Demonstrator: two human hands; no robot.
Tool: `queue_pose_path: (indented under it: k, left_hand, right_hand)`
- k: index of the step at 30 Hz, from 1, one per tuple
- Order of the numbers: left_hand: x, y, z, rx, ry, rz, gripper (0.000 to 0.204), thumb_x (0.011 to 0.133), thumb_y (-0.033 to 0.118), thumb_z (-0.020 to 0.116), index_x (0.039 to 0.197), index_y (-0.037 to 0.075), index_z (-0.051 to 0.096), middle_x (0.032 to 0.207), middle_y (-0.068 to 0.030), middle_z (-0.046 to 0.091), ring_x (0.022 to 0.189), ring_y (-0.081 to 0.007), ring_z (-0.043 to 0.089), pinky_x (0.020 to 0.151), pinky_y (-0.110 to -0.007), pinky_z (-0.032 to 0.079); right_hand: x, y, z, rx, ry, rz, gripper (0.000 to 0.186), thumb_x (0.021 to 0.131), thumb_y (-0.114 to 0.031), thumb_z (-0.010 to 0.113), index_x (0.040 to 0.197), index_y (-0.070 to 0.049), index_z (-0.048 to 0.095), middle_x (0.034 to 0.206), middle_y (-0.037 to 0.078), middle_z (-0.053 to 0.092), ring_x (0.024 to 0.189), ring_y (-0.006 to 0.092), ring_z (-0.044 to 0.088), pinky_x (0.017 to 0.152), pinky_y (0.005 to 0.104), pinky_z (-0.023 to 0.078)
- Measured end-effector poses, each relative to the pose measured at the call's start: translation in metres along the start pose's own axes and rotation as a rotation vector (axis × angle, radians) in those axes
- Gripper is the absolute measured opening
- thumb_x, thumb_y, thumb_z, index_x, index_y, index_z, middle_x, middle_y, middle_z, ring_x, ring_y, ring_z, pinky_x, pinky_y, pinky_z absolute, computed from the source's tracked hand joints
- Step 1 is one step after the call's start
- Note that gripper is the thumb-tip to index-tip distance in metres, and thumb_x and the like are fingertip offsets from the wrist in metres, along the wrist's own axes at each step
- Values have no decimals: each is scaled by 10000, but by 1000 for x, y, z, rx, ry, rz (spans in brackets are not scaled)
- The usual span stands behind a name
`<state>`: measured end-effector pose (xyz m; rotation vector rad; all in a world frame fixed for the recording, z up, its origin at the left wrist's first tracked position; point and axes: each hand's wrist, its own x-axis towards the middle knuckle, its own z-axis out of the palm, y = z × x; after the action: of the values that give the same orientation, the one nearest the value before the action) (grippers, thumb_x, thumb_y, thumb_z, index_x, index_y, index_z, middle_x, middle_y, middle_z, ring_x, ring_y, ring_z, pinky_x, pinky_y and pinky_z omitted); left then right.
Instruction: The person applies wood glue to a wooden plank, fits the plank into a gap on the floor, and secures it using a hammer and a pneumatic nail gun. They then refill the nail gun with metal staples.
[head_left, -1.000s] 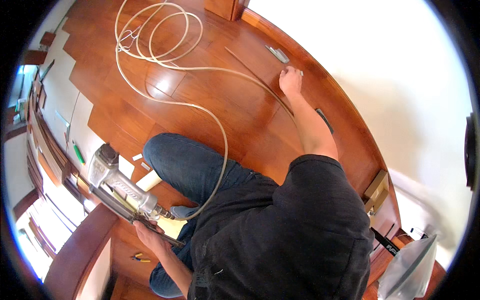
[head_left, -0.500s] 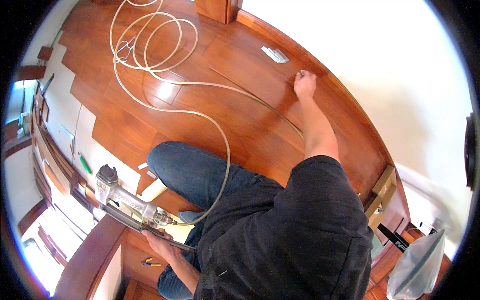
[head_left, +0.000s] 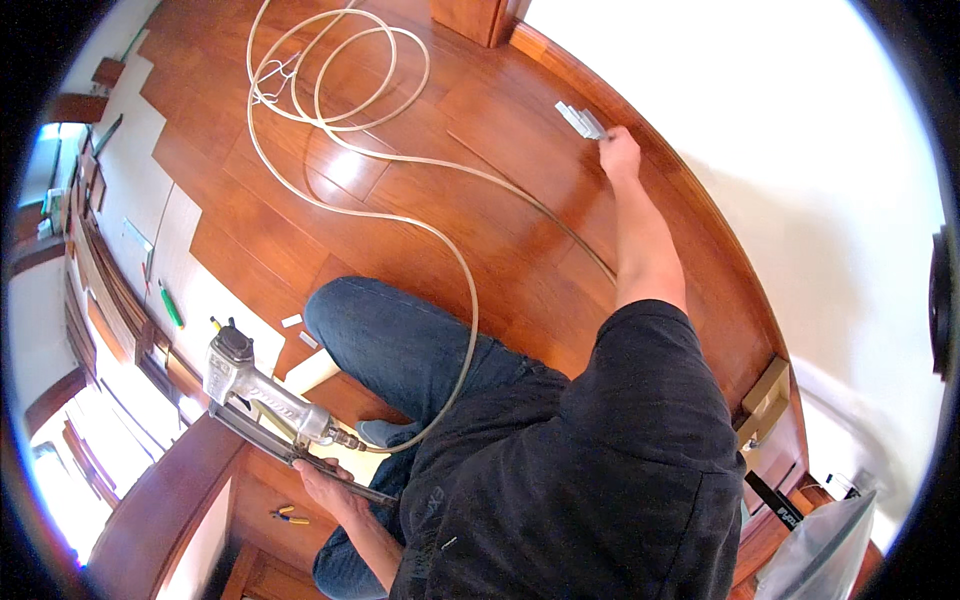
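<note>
My left hand [head_left: 325, 478] grips the magazine of a silver pneumatic nail gun [head_left: 275, 398], held low at the left beside my bent legs. A hose [head_left: 470, 300] runs from the coupler at the gun's handle end. Far out at the upper right, my right hand [head_left: 620, 153] is closed at the near end of a small pile of light grey nail strips [head_left: 580, 121] on the wooden floor. The fingertips touch the strips, and how many lie between them is hidden.
Loose hose loops [head_left: 372, 75] lie on the plank floor [head_left: 480, 120]. A baseboard [head_left: 690, 195] follows the white wall. A green-handled tool [head_left: 171, 304] and yellow-handled pliers [head_left: 290, 516] lie at left. An open cardboard box [head_left: 765, 402] and clear plastic bag [head_left: 820, 550] are at lower right.
My right hand has moved from just short of the nail strips to their near end and now touches them. The left hand still holds the nail gun; the view has shifted slightly.
</note>
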<state>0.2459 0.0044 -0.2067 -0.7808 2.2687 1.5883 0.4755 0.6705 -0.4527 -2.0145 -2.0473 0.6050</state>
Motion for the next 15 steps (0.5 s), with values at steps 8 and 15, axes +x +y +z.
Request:
queue_pose_path:
  k: [8,15]
  left_hand:
    - [13,-10,-3,-30,-21,-2,444,1053,522,463,1036,87,554,676,-35,562,455,-106,481,387,-226,379]
    - [9,-15,-12,5,17,4,436,1071,481,441,1088,61,555,710,-50,563,468,-98,486,393,-224,384]
  right_hand:
    - [37,-61,16,-226,-133,-151,342,949,-125,551,1274,-144,657,1331,178,610,1221,364,590,1008,463,493]
    - [30,-69,27,-237,-214,-247,288,943,-193,595,1210,-152,693,1216,147,689,1117,339,652,965,423,518]
